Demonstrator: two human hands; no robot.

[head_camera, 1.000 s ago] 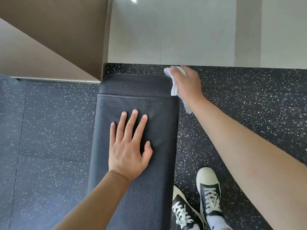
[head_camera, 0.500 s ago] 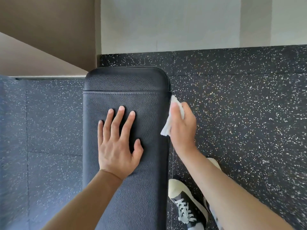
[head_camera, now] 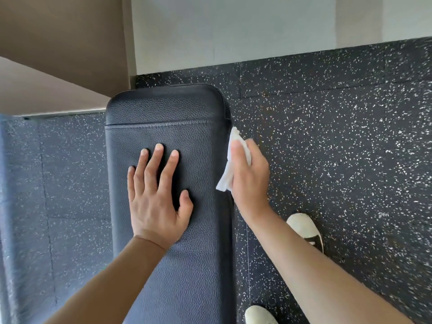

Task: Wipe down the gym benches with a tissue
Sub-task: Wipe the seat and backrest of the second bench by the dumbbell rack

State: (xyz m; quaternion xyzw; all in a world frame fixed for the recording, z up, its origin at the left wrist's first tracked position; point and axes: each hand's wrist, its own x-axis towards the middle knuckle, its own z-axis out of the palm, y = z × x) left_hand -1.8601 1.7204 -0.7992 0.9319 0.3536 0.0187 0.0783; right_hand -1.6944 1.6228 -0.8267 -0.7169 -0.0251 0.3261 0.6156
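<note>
A long black padded gym bench (head_camera: 168,108) runs away from me down the middle of the view. My left hand (head_camera: 156,195) lies flat on its top, fingers spread, holding nothing. My right hand (head_camera: 250,176) is closed on a crumpled white tissue (head_camera: 230,164) and presses it against the bench's right side edge, a little below the seam near the far end. Part of the tissue sticks out above and below my fingers.
Black speckled rubber flooring (head_camera: 339,148) surrounds the bench. A pale wall (head_camera: 233,31) stands just beyond the far end, with a brown panel (head_camera: 58,43) at the upper left. My two shoes (head_camera: 306,228) stand on the floor to the right of the bench.
My right hand slid with the tissue from the bench's far right corner back along the right edge towards me. My left hand stayed flat on the pad.
</note>
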